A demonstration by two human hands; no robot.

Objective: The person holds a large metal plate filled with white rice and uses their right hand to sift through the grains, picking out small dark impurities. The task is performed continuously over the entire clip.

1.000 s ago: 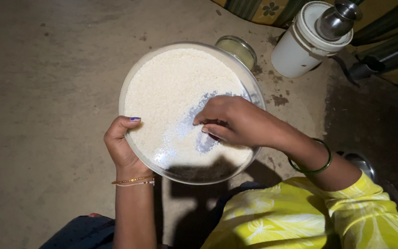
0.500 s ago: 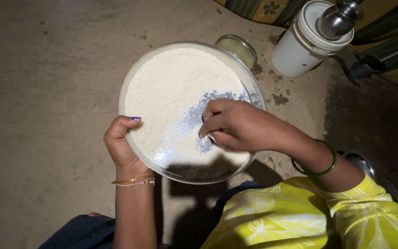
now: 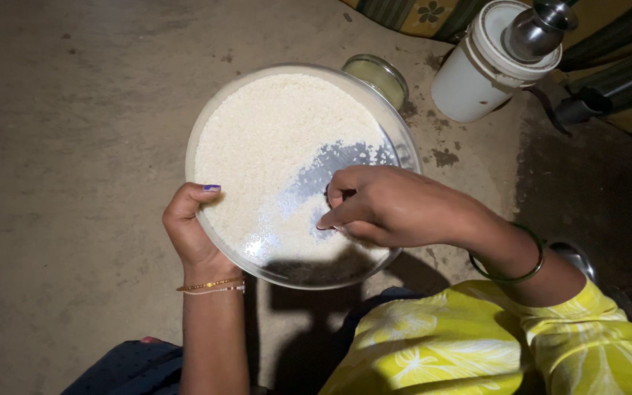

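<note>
The left hand (image 3: 190, 232) clamps the near-left rim of a wide round steel plate (image 3: 206, 132), thumb hooked over the edge, holding it above the grey concrete floor (image 3: 60, 146). White rice grains (image 3: 272, 139) cover most of the plate, with bare metal showing near the middle. There the right hand (image 3: 393, 208) rests, fingers curled together and pinching at grains. Beyond the plate stand a small steel bowl (image 3: 380, 74) and, further right, a white lidded plastic container (image 3: 484, 69).

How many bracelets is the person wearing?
3. Two thin gold bangles sit together on the left wrist, below the left hand holding the plate's rim. One green bangle circles the right wrist, behind the right hand. None seem hidden.
</note>
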